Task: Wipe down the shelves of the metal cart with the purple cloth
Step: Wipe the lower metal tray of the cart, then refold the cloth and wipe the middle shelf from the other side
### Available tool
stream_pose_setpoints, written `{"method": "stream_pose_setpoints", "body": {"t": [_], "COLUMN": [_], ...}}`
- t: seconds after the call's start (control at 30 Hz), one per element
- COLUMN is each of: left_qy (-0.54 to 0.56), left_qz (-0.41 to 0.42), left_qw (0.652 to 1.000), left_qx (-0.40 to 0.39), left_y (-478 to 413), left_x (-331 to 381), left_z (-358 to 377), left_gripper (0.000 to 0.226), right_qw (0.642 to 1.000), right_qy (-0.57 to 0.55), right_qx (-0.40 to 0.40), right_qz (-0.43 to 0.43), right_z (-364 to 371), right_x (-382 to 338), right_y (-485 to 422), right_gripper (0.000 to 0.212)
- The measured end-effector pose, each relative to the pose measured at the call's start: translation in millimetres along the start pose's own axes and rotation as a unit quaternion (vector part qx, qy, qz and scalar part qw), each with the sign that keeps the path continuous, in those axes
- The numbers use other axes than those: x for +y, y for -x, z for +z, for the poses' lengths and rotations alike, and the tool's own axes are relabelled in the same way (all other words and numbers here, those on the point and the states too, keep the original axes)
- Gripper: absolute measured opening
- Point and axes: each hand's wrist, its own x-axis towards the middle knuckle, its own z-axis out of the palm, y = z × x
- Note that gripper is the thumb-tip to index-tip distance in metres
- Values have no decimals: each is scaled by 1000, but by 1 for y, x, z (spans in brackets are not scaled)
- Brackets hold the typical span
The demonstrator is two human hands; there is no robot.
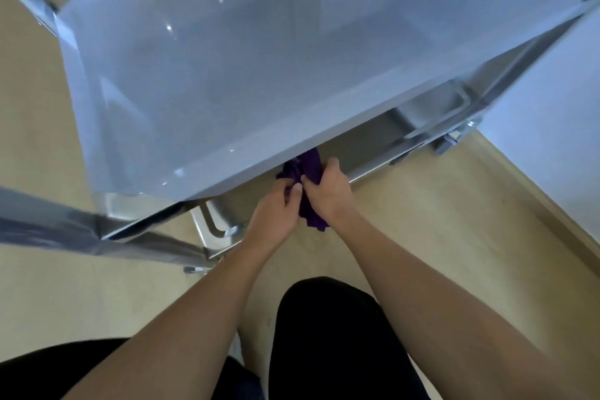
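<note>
1. The person is looking straight down over the metal cart (pixel 246 75), whose top shelf is filling most of the view and reflecting pale light.
2. Both bare hands are meeting just below the near edge of that top shelf, over the front lip of the lower shelf (pixel 367 143).
3. The purple cloth (pixel 308 169) is sitting bunched between the two hands, its upper part poking toward the lower shelf and its tail hanging down past the wrists.
4. The left hand (pixel 276 214) is pinching the cloth, thumb and fingers closed on its left side.
5. The right hand (pixel 328 191) is wrapping around the cloth from the right, fingers curled tight on it.
6. The person's dark-clad legs (pixel 337 334) are showing below, above a tan floor (pixel 422 204).
</note>
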Motion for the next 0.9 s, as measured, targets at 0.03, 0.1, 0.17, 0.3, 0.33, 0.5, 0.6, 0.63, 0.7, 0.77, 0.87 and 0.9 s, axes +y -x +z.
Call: {"method": "stream_pose_setpoints", "body": {"t": [0.03,0.1,0.17,0.3,0.33,0.5,0.6,0.63,0.7,0.77,0.87,0.9], "left_qy": [6,14,33,148,170,295,360,374,379,378,364,356], "left_qz": [-12,-34,-62,-186,-211,-252,-235,-231,-218,-196,-148,-138], "left_qw": [1000,999,997,969,960,916,900,897,899,904,916,919], "left_qx": [-8,-20,-37,-65,-71,-106,-68,-41,14,42,78,96], "left_y": [9,30,51,98,113,192,240,256,288,318,358,371], "left_x": [6,21,41,88,103,192,252,271,305,333,364,372], "left_z": [2,4,2,-11,-18,-82,-136,-154,-190,-221,-253,-260], "left_gripper": [33,24,18,23,23,30,28,28,33,40,49,50], "right_qw": [1000,997,993,983,982,982,988,990,990,989,987,986], "right_qy": [-16,-53,-92,-141,-142,-149,-139,-131,-128,-116,-79,-66], "right_qx": [0,-4,6,44,45,40,6,-12,-48,-89,-131,-140], "right_qz": [19,55,80,105,113,106,72,58,33,9,-41,-59], "right_z": [-3,-15,-32,-76,-90,-170,-224,-241,-274,-300,-329,-336], "right_x": [2,5,3,-23,-36,-121,-183,-204,-241,-274,-313,-322], "right_y": [10,35,68,145,164,242,281,293,314,331,348,353], "right_gripper": [25,22,18,16,17,20,24,26,29,31,28,26]}}
